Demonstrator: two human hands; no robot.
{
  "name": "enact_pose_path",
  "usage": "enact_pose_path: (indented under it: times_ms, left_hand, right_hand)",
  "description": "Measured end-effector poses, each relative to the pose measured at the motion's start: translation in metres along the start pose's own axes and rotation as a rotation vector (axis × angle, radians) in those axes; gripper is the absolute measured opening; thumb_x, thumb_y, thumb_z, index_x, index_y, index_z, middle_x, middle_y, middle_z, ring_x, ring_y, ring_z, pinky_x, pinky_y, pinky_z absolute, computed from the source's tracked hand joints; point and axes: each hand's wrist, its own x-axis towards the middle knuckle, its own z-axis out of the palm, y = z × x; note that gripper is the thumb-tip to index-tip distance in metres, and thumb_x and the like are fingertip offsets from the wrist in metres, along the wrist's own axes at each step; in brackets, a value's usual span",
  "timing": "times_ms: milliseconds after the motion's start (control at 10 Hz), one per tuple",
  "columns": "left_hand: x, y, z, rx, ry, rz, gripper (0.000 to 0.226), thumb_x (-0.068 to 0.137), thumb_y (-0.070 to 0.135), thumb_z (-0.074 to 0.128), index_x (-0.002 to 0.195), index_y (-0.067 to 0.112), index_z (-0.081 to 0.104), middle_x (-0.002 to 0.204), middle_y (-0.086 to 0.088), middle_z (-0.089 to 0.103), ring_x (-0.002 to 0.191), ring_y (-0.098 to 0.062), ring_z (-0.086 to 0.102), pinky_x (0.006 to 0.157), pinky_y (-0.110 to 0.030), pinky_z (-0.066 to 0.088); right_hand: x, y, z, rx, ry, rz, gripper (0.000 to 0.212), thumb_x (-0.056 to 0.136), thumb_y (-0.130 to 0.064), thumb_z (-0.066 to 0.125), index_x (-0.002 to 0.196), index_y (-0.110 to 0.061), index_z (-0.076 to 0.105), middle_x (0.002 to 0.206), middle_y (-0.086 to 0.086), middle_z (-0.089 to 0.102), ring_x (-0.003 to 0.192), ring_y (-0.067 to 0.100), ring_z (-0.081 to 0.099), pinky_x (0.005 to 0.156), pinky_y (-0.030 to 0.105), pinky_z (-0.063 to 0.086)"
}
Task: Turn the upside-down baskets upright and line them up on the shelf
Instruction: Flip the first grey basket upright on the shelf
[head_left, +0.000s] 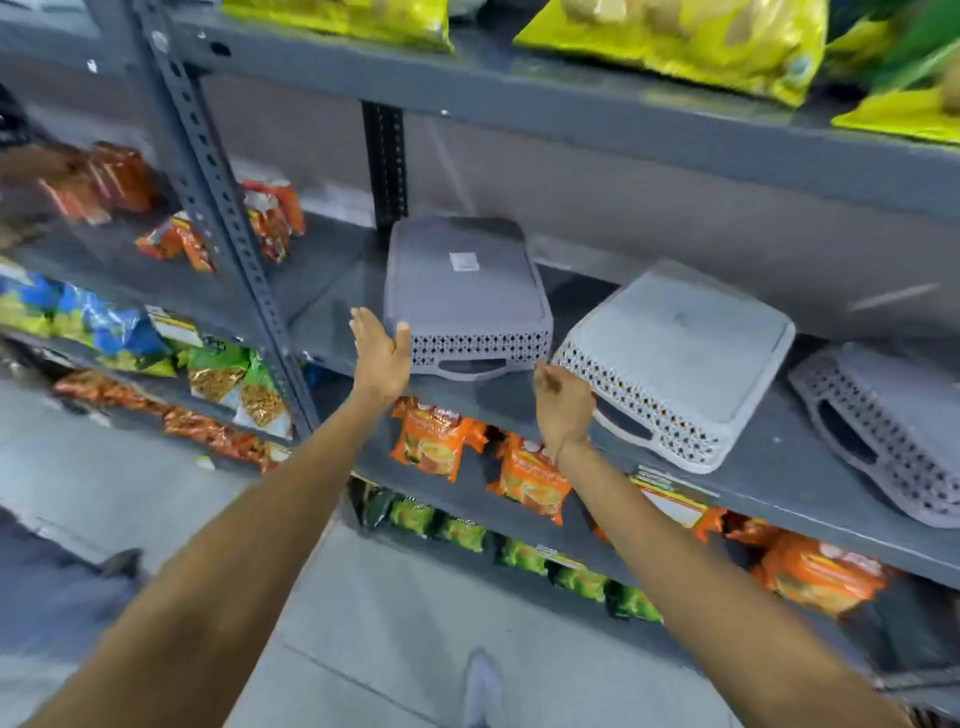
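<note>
Three grey perforated baskets lie upside down on the grey metal shelf (779, 457). The left basket (462, 291) sits square, with a white sticker on its base. The middle basket (675, 353) is turned at an angle, and the right basket (893, 431) runs off the frame edge. My left hand (379, 353) is open with fingers straight, its thumb touching the left basket's front left corner. My right hand (561, 405) hangs with curled fingers between the left and middle baskets, by the middle basket's near corner, holding nothing.
A perforated steel upright (218, 208) stands left of the baskets. Orange snack packets (431, 436) fill the shelf below, green packets (467, 530) sit lower still, and yellow bags (701, 36) lie on the shelf above. My shoe (483, 686) is on the grey floor.
</note>
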Motion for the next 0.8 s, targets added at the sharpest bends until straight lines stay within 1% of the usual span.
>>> enact_pose_path:
  times_ms: [100, 200, 300, 400, 500, 600, 700, 800]
  left_hand:
    - [0.012, 0.001, 0.002, -0.043, -0.019, -0.082, 0.072, 0.101, 0.035, 0.030, 0.148, -0.003, -0.010, 0.160, -0.017, -0.010, 0.148, -0.028, -0.009, 0.122, -0.040, 0.001]
    - [0.017, 0.000, 0.008, -0.143, -0.047, -0.130, 0.074, 0.098, 0.047, 0.033, 0.151, 0.007, 0.001, 0.160, -0.012, 0.011, 0.147, -0.028, 0.015, 0.121, -0.041, 0.016]
    - [0.016, -0.002, 0.008, -0.213, -0.066, -0.111, 0.069, 0.096, 0.052, 0.034, 0.150, 0.016, 0.013, 0.155, -0.007, 0.029, 0.139, -0.025, 0.033, 0.114, -0.038, 0.028]
    - [0.020, -0.004, 0.003, -0.256, -0.072, -0.123, 0.056, 0.098, 0.048, 0.031, 0.146, 0.018, 0.025, 0.141, -0.005, 0.047, 0.125, -0.021, 0.046, 0.096, -0.028, 0.034]
    - [0.022, -0.005, 0.002, -0.275, -0.071, -0.117, 0.054, 0.099, 0.045, 0.030, 0.145, 0.017, 0.028, 0.133, -0.005, 0.052, 0.124, -0.024, 0.049, 0.091, -0.027, 0.036]
    - [0.024, -0.007, -0.005, -0.242, -0.089, -0.066, 0.056, 0.100, 0.042, 0.030, 0.148, 0.016, 0.021, 0.142, -0.007, 0.047, 0.131, -0.026, 0.045, 0.097, -0.029, 0.037]
    - [0.029, -0.013, -0.011, -0.210, -0.090, 0.029, 0.066, 0.098, 0.044, 0.034, 0.151, 0.013, 0.009, 0.156, -0.007, 0.028, 0.142, -0.023, 0.030, 0.112, -0.033, 0.028]
    - [0.030, -0.022, -0.017, -0.079, -0.165, 0.254, 0.102, 0.081, 0.058, 0.056, 0.151, 0.009, 0.001, 0.161, -0.006, -0.007, 0.149, -0.019, 0.000, 0.119, -0.033, 0.012]
  right_hand:
    - [0.022, 0.006, 0.008, 0.102, 0.019, 0.212, 0.026, 0.089, 0.003, 0.050, 0.070, -0.005, 0.067, 0.073, 0.002, 0.057, 0.069, 0.015, 0.050, 0.051, 0.008, 0.042]
    - [0.043, 0.022, 0.019, 0.117, -0.150, 0.431, 0.035, 0.094, 0.003, 0.039, 0.068, -0.020, 0.046, 0.076, -0.003, 0.049, 0.069, 0.007, 0.051, 0.067, 0.019, 0.046]
    - [0.047, 0.021, 0.025, 0.177, -0.152, 0.487, 0.036, 0.097, 0.001, 0.032, 0.069, -0.019, 0.043, 0.073, -0.004, 0.054, 0.066, 0.005, 0.054, 0.067, 0.021, 0.049]
    - [0.048, 0.016, 0.035, 0.374, -0.086, 0.523, 0.036, 0.100, -0.003, 0.028, 0.072, -0.018, 0.044, 0.058, -0.007, 0.065, 0.055, 0.004, 0.062, 0.073, 0.016, 0.056]
    - [0.050, 0.017, 0.042, 0.459, -0.010, 0.534, 0.033, 0.100, -0.004, 0.031, 0.073, -0.018, 0.044, 0.074, -0.001, 0.055, 0.056, 0.006, 0.061, 0.081, 0.018, 0.055]
    - [0.047, 0.012, 0.054, 0.679, 0.068, 0.501, 0.033, 0.096, 0.006, 0.036, 0.071, -0.011, 0.048, 0.082, 0.010, 0.054, 0.058, 0.007, 0.069, 0.055, 0.011, 0.057]
    - [0.040, 0.016, 0.060, 0.746, 0.133, 0.484, 0.030, 0.091, 0.007, 0.049, 0.066, -0.009, 0.050, 0.084, 0.010, 0.060, 0.072, 0.015, 0.067, 0.050, 0.013, 0.057]
    - [0.028, 0.001, 0.069, 0.789, 0.143, 0.382, 0.033, 0.090, 0.010, 0.050, 0.063, -0.010, 0.051, 0.075, 0.004, 0.064, 0.075, 0.015, 0.064, 0.056, 0.016, 0.060]
